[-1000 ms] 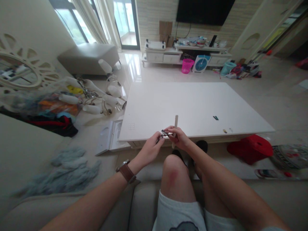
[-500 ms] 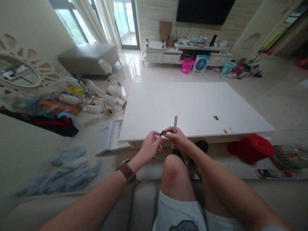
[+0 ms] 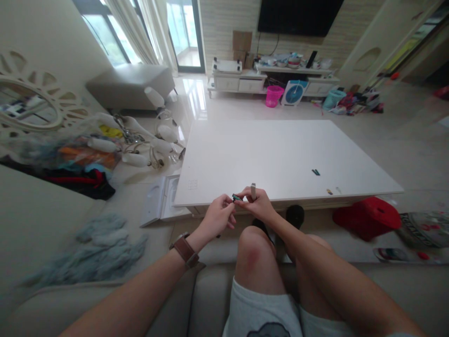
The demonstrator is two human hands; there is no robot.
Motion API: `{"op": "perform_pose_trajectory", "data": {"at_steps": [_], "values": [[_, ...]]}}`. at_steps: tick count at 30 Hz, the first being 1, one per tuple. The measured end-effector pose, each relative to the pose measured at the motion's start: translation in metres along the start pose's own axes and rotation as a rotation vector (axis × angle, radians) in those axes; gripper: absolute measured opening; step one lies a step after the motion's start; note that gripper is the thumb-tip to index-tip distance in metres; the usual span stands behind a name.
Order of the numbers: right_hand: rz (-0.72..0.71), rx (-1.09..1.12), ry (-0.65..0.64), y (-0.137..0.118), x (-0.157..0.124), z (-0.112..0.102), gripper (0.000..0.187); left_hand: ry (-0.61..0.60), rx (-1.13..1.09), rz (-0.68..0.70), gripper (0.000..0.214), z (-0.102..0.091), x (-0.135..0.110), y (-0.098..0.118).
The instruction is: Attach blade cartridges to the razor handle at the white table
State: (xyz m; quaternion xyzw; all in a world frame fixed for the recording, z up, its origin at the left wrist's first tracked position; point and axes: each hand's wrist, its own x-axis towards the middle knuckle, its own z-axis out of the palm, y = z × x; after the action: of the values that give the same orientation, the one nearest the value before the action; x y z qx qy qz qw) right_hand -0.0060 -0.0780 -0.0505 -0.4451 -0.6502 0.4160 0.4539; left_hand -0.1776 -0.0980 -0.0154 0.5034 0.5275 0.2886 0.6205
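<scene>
My left hand (image 3: 216,216) and my right hand (image 3: 257,204) meet just above my knees at the near edge of the white table (image 3: 280,154). Together they pinch a small dark metal clip (image 3: 237,197) between their fingertips. In my right hand there is also a pale flat wooden stick (image 3: 253,190), whose tip pokes up a little above the fingers. Both hands have their fingers closed. A brown watch sits on my left wrist.
On the table's right part lie a small dark piece (image 3: 315,172) and a couple of tiny bits (image 3: 329,191). A red stool (image 3: 365,216) lies on the floor at right. Lamp parts (image 3: 140,140) and a grey rug (image 3: 94,248) lie at left.
The wooden stick has tipped or slid down, so less of it shows above my right hand. Both hands have drawn closer together around the clip.
</scene>
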Motion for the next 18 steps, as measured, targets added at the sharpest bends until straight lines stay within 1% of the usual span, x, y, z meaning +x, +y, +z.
{"op": "perform_pose_trajectory", "data": {"at_steps": [4, 8, 10, 13, 15, 18], "values": [[-0.052, -0.044, 0.006, -0.0004, -0.0016, 0.0014, 0.016, 0.002, 0.035, 0.020, 0.002, -0.0016, 0.0011, -0.0018], [-0.073, -0.088, 0.068, -0.0020, -0.0017, 0.0011, 0.015, 0.004, 0.037, -0.009, 0.001, -0.0019, 0.0016, -0.0036], [-0.047, -0.078, 0.122, -0.0011, -0.0005, -0.0009, 0.017, 0.016, 0.022, -0.019, 0.001, -0.0016, 0.0021, -0.0042], [0.055, -0.040, 0.172, 0.0029, 0.0022, -0.0051, 0.022, 0.036, -0.011, -0.026, 0.004, -0.0008, 0.0030, -0.0040], [0.096, -0.031, 0.164, 0.0055, 0.0039, -0.0071, 0.026, 0.044, -0.055, -0.033, 0.008, -0.0006, 0.0032, -0.0030], [0.139, -0.028, 0.117, 0.0075, 0.0054, -0.0065, 0.029, 0.076, -0.145, -0.014, 0.016, -0.0008, 0.0027, -0.0009]]}}
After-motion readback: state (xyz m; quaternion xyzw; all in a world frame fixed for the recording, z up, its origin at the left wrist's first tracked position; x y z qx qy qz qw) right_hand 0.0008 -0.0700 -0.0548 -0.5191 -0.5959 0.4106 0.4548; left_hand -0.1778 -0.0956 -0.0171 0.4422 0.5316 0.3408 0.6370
